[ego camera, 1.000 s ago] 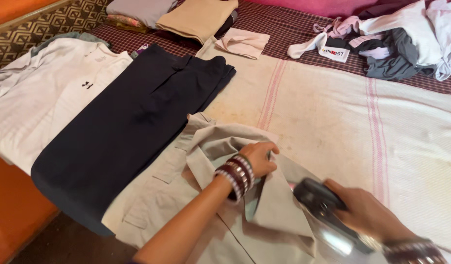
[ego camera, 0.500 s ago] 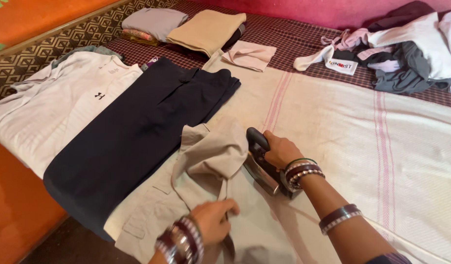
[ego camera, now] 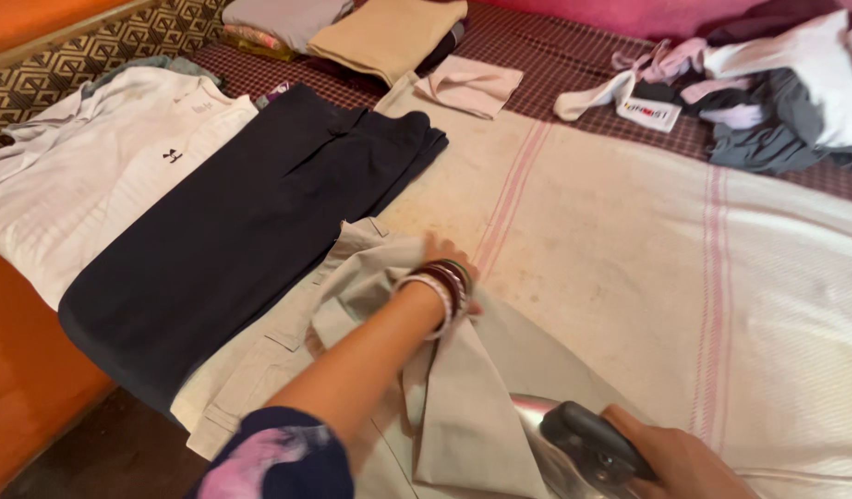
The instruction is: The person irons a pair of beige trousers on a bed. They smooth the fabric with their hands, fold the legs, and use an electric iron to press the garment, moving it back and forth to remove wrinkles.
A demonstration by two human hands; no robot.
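A beige pair of trousers (ego camera: 287,360) lies on the white cloth with pink stripes (ego camera: 629,268). My left hand (ego camera: 447,261), with several bangles at the wrist, presses flat on the folded upper part of the beige fabric near its far edge. My right hand (ego camera: 670,457) grips the dark handle of a metal iron (ego camera: 574,448) at the bottom of the view, resting on the beige fabric near me.
Dark navy trousers (ego camera: 250,222) and a white shirt (ego camera: 93,166) lie flat to the left. Folded clothes (ego camera: 389,32) sit at the back, and a heap of loose garments (ego camera: 767,92) lies back right on the checked bedspread (ego camera: 555,65). An orange edge drops off at left.
The iron has come back from the far end of the beige fabric to the near edge. My left hand has reached forward from the near side to the top of the fabric.
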